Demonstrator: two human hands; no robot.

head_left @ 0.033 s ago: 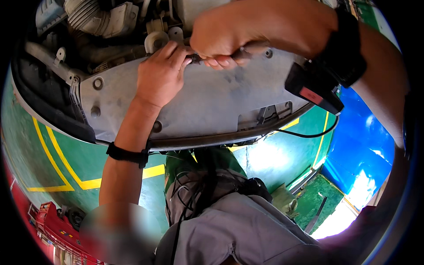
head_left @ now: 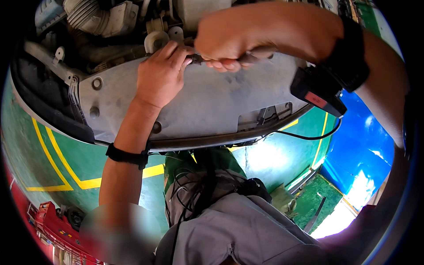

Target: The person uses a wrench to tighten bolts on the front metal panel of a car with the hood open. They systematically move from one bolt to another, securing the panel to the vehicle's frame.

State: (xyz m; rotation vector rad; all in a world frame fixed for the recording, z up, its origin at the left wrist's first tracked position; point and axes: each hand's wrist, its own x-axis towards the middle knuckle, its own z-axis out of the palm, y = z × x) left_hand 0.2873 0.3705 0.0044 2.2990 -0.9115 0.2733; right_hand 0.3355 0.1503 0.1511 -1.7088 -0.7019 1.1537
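Note:
A grey plastic panel [head_left: 212,101] spans the front of an open engine bay [head_left: 106,48]. My left hand [head_left: 161,75] is at its upper middle edge, fingertips bent and pressed at a small dark piece [head_left: 195,59]; whether they grip it is unclear. Just right of that, my right hand [head_left: 227,37] is curled round something blurred and mostly hidden by the fingers and palm. A black device with a red label [head_left: 316,98] is strapped near my right wrist, a cable running from it.
The front bumper's rim [head_left: 194,142] curves below the panel. Green floor with yellow lines [head_left: 84,168] lies beyond it. A red wheeled tool cart [head_left: 51,221] is at lower left, a glossy blue surface [head_left: 357,145] at right. Dark cables hang by my legs.
My right hand and forearm have shifted slightly rightward and down, along with the wrist device. My left hand stays at the same spot.

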